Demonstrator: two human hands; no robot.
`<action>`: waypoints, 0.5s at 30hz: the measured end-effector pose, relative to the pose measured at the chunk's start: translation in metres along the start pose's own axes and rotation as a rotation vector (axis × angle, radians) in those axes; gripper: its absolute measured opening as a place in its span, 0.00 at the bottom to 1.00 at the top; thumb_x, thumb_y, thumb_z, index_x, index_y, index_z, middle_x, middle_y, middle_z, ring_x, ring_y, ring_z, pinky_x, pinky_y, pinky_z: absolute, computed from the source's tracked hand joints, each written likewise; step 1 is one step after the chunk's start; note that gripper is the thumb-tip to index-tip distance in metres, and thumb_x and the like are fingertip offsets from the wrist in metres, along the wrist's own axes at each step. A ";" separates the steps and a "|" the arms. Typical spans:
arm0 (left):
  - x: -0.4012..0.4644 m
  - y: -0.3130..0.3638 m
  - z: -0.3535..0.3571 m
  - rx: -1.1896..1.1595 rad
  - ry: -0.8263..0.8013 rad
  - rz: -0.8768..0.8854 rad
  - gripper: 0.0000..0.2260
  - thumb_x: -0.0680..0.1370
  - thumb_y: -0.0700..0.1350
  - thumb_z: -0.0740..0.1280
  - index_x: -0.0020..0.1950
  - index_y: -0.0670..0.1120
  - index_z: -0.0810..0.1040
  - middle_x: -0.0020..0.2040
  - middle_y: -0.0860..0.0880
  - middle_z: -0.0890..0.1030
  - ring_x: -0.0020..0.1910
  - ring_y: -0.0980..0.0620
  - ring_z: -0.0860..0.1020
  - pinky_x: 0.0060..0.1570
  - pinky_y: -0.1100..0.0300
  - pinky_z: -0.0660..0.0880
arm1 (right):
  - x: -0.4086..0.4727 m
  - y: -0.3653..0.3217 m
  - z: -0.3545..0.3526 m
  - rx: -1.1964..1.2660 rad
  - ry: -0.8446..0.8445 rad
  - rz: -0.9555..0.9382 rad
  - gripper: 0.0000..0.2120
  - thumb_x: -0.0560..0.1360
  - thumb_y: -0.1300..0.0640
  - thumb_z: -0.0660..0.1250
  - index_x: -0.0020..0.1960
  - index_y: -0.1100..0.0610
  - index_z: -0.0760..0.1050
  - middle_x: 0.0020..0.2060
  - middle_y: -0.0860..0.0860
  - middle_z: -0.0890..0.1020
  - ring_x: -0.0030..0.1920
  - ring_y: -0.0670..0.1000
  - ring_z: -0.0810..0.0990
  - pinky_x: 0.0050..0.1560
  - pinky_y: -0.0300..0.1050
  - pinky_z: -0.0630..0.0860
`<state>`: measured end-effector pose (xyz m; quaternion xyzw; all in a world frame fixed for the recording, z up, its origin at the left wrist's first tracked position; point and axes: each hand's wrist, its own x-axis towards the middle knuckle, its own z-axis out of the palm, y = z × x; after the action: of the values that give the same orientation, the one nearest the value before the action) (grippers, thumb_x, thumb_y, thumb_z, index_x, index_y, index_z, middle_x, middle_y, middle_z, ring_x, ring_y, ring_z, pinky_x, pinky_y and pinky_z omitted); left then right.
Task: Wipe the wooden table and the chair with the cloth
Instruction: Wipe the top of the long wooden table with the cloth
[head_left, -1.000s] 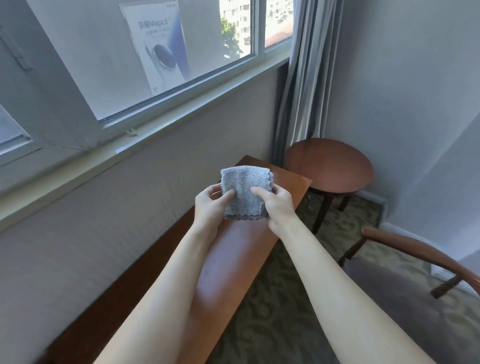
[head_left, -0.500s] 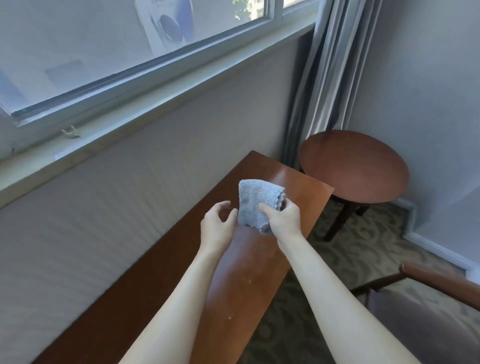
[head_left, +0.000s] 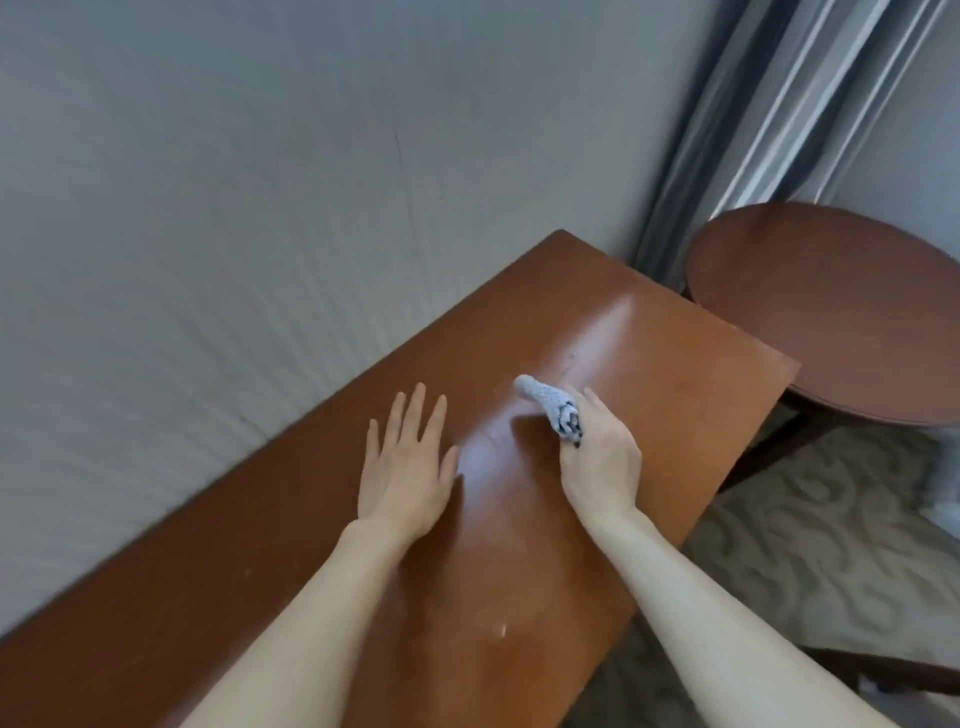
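Note:
A long reddish-brown wooden table (head_left: 649, 332) runs along the wall from lower left to centre right. My right hand (head_left: 602, 462) is shut on a folded grey cloth (head_left: 548, 402), which sticks out past my thumb just above the tabletop near its far end. My left hand (head_left: 405, 467) lies flat and open on the tabletop, fingers spread, a hand's width to the left of the cloth. Only a dark wooden part of the chair (head_left: 893, 670) shows at the lower right edge.
A round dark wooden side table (head_left: 831, 312) stands just beyond the table's far end. Striped grey curtains (head_left: 779, 104) hang behind it. A grey wall (head_left: 260, 208) borders the table's left side. Patterned carpet (head_left: 805, 551) covers the floor on the right.
My left hand let go of the cloth and went down flat onto the table. My right hand lowered the cloth toward the tabletop. The view tilted down, so the window is out of sight.

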<state>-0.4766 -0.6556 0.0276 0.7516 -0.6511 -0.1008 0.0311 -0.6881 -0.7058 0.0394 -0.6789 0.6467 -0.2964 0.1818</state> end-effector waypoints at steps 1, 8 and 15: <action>0.005 -0.006 0.010 0.012 0.007 -0.023 0.29 0.85 0.58 0.48 0.84 0.52 0.45 0.85 0.50 0.40 0.83 0.49 0.38 0.81 0.43 0.43 | 0.001 0.007 0.013 -0.054 -0.090 -0.039 0.29 0.71 0.71 0.66 0.70 0.54 0.77 0.68 0.55 0.79 0.69 0.59 0.76 0.66 0.53 0.74; 0.007 -0.032 0.057 0.042 0.054 -0.123 0.29 0.84 0.61 0.41 0.85 0.53 0.47 0.85 0.52 0.44 0.83 0.52 0.41 0.81 0.44 0.43 | -0.026 0.024 0.075 -0.362 -0.262 -0.188 0.31 0.82 0.35 0.44 0.82 0.45 0.52 0.83 0.55 0.49 0.82 0.59 0.45 0.81 0.59 0.46; 0.008 -0.032 0.057 0.024 0.079 -0.115 0.30 0.83 0.62 0.37 0.84 0.54 0.49 0.84 0.53 0.46 0.83 0.53 0.41 0.81 0.45 0.44 | 0.069 0.044 0.072 -0.541 -0.171 0.045 0.35 0.80 0.44 0.57 0.83 0.54 0.50 0.81 0.61 0.53 0.79 0.66 0.55 0.78 0.63 0.53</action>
<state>-0.4557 -0.6541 -0.0344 0.7914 -0.6064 -0.0650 0.0420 -0.6775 -0.7884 -0.0314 -0.7107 0.6996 -0.0504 0.0544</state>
